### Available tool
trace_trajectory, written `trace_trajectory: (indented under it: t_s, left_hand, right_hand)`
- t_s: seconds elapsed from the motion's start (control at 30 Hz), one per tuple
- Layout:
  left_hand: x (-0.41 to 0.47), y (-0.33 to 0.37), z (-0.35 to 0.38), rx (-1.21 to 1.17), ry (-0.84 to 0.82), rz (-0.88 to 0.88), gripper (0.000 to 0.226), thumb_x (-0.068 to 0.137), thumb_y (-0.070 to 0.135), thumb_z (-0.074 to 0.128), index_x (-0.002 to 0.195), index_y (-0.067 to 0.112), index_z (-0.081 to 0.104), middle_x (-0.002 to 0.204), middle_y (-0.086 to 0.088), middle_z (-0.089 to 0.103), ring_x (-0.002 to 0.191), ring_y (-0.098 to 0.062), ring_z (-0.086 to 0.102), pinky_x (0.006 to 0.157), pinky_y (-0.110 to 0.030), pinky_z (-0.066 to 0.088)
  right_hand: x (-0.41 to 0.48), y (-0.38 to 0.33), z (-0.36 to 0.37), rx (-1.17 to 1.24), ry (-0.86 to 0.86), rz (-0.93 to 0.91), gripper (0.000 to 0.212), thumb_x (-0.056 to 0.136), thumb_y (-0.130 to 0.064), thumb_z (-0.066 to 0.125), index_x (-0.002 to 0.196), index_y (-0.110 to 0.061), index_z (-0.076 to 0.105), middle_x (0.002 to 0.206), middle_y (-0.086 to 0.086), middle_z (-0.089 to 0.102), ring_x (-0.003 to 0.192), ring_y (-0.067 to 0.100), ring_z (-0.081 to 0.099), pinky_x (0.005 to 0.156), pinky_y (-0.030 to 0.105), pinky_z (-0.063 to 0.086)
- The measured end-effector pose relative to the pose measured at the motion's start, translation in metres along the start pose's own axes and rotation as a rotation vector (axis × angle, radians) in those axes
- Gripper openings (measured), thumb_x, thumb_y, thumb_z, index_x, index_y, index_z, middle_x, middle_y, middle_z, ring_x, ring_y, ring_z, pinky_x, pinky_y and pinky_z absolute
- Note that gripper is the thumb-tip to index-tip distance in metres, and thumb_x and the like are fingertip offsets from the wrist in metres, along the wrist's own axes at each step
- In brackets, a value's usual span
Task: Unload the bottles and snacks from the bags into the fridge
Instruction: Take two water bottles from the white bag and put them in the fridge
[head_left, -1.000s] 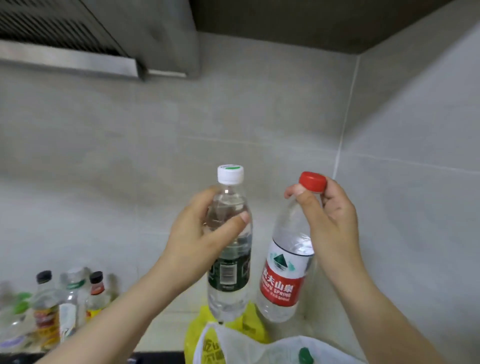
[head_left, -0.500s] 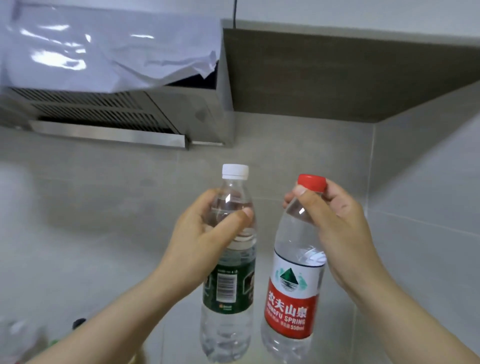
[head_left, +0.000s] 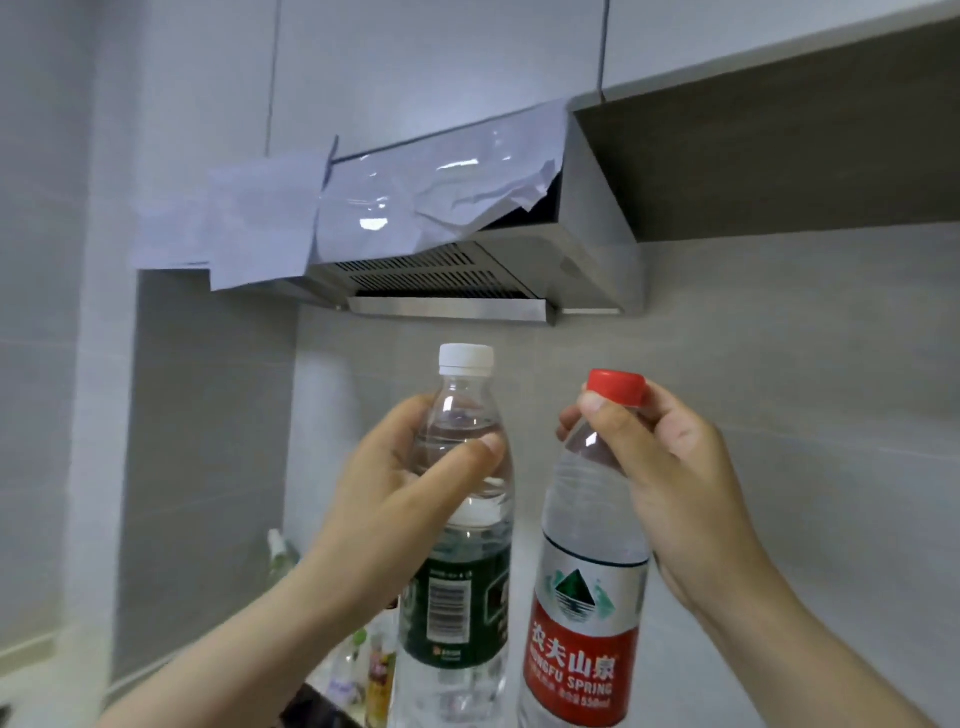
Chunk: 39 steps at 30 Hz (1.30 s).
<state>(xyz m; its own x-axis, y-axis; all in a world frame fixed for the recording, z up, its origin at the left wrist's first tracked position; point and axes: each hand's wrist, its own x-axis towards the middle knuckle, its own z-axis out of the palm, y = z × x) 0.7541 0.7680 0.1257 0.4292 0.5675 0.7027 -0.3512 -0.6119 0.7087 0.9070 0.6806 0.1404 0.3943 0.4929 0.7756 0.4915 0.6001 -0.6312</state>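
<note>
Up has swung the view: the bags have dropped out of sight and the hood (head_left: 467, 283) looms overhead. Left hand (head_left: 395, 493) wraps its fingers (head_left: 467, 457) round the green bottle (head_left: 457, 608); right hand (head_left: 675, 478) pinches the red bottle (head_left: 587, 634) below its cap. Two bottles are out, I'd say; no fridge in sight, so stowing remains.

Open air separates the white-capped bottle (head_left: 452, 618) from the range hood (head_left: 582, 260) overhead; condiment bottles (head_left: 376, 670) crowd below.
</note>
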Motion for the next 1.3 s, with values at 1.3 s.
trace_trajectory:
  t_s: [1.3]
  left_hand:
    - [-0.188, 0.16, -0.383, 0.961, 0.9, -0.067, 0.029, 0.073, 0.039, 0.074, 0.095, 0.024, 0.064, 0.084, 0.006, 0.073, 0.076, -0.01, 0.071, 0.058, -0.013, 0.052]
  right_hand:
    - [-0.076, -0.11, 0.514, 0.967, -0.791, -0.13, 0.017, 0.088, -0.027, 0.062, 0.099, -0.015, 0.065, 0.086, 0.004, 0.071, 0.083, 0.013, 0.069, 0.081, 0.029, 0.055]
